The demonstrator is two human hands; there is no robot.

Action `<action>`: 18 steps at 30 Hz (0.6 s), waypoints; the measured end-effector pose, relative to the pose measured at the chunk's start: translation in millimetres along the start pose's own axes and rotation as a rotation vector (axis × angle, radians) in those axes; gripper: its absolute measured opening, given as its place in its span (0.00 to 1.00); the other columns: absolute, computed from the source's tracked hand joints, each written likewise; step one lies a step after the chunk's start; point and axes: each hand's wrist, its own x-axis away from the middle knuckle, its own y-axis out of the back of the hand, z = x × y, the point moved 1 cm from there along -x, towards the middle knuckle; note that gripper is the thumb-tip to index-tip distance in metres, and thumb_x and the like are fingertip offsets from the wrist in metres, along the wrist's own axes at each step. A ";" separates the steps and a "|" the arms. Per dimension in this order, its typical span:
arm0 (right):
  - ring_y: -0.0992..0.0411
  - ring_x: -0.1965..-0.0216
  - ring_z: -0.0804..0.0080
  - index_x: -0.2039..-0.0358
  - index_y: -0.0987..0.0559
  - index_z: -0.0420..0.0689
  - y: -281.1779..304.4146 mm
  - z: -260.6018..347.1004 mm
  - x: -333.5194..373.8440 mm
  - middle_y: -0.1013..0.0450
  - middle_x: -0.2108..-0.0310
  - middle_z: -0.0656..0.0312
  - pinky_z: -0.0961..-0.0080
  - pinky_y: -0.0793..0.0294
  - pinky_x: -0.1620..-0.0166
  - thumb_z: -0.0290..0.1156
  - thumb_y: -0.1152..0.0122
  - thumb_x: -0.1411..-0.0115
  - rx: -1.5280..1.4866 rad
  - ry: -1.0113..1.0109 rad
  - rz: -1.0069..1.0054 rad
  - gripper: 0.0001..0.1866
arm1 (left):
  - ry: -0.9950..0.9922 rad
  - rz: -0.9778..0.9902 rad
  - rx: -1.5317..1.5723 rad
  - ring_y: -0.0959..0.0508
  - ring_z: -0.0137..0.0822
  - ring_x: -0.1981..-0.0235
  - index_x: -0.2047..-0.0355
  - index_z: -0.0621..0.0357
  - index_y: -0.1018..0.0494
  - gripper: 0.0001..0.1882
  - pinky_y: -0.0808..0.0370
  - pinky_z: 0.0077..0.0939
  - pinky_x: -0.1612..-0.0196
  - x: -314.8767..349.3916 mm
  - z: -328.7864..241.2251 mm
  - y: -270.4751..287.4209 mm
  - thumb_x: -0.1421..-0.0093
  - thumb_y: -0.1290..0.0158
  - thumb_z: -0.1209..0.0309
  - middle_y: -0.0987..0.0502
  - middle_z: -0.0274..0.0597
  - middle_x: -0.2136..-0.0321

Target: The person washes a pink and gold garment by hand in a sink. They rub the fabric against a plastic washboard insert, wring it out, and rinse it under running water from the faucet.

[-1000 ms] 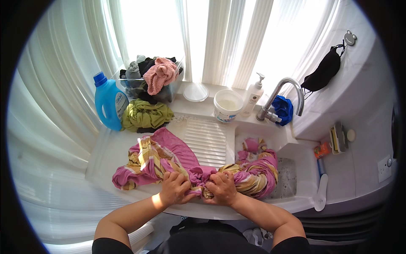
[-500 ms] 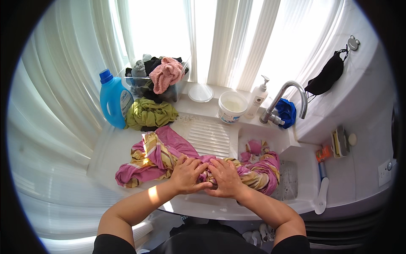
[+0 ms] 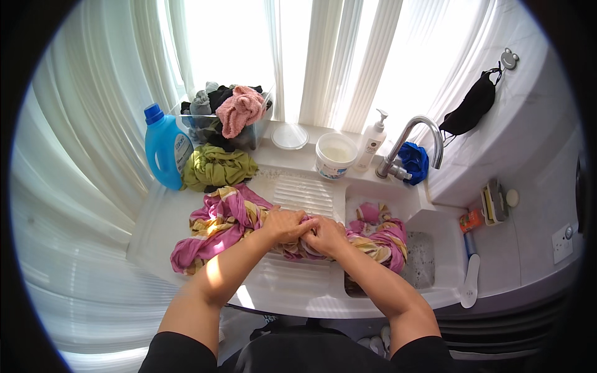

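A large wet-looking pink-and-yellow striped cloth (image 3: 227, 217) lies twisted across the white ribbed washboard (image 3: 303, 194) of the sink counter. Its right end hangs down into the sink basin (image 3: 421, 248), where some suds show. My left hand (image 3: 286, 225) presses on the middle of the cloth, fingers curled over it and pointing right. Close against it, my right hand (image 3: 326, 237) is closed on the same stretch of cloth. The two hands meet at the fingers and partly hide the cloth beneath them.
Behind are a blue detergent bottle (image 3: 166, 148), a green cloth (image 3: 219, 168), a clear bin of clothes (image 3: 254, 133), a white tub (image 3: 336, 155) and a pump bottle (image 3: 372, 142). A curved faucet (image 3: 410, 133) overhangs the basin. A white-handled brush (image 3: 471, 283) lies on the right rim.
My hands have moved up and away from me over the washboard, pushing the cloth's middle along. The fingers, spread before, are now curled in and closer together.
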 end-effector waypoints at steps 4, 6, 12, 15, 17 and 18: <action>0.37 0.42 0.58 0.46 0.27 0.46 -48.6 -35.4 93.2 0.34 0.45 0.51 0.51 0.42 0.43 0.58 0.35 0.53 0.365 0.733 -0.576 0.39 | -0.222 -0.631 0.133 0.25 0.44 0.54 0.61 0.53 0.25 0.26 0.40 0.46 0.43 94.4 -47.8 -26.3 0.47 0.42 0.44 0.24 0.41 0.59; 0.30 0.54 0.60 0.59 0.23 0.47 -64.5 -38.2 86.9 0.28 0.57 0.58 0.55 0.38 0.49 0.52 0.39 0.48 0.367 0.802 -0.697 0.24 | -0.173 -0.675 0.047 0.25 0.43 0.58 0.67 0.51 0.26 0.20 0.39 0.44 0.47 106.5 -63.0 -47.8 0.46 0.42 0.48 0.24 0.39 0.64; 0.27 0.60 0.52 0.62 0.22 0.46 -31.8 -44.2 -36.2 0.25 0.63 0.53 0.54 0.32 0.52 0.41 0.46 0.41 0.116 0.137 -0.645 0.14 | 0.333 -0.497 0.130 0.23 0.46 0.58 0.65 0.55 0.25 0.14 0.33 0.47 0.54 -22.3 -20.9 -25.9 0.40 0.48 0.58 0.22 0.48 0.63; 0.27 0.54 0.49 0.55 0.22 0.45 -16.9 -29.9 -37.3 0.24 0.58 0.51 0.48 0.32 0.51 0.46 0.48 0.38 0.197 -0.137 -0.613 0.19 | 0.153 -0.443 -0.025 0.23 0.47 0.58 0.63 0.56 0.24 0.14 0.32 0.54 0.53 -38.0 0.9 -26.9 0.38 0.49 0.58 0.22 0.47 0.62; 0.30 0.47 0.49 0.50 0.23 0.46 -5.8 -8.2 -7.7 0.26 0.52 0.52 0.47 0.33 0.48 0.50 0.46 0.39 0.145 -0.183 -0.282 0.24 | -0.041 -0.367 -0.077 0.23 0.47 0.58 0.62 0.56 0.24 0.15 0.32 0.54 0.52 -12.2 11.9 -26.8 0.39 0.47 0.57 0.22 0.46 0.63; 0.32 0.42 0.49 0.47 0.24 0.46 8.4 2.4 15.7 0.27 0.47 0.52 0.48 0.35 0.46 0.53 0.44 0.40 0.058 -0.114 -0.074 0.28 | -0.154 -0.372 -0.050 0.23 0.46 0.58 0.62 0.56 0.24 0.16 0.33 0.53 0.51 16.6 9.3 -18.6 0.40 0.46 0.56 0.23 0.45 0.63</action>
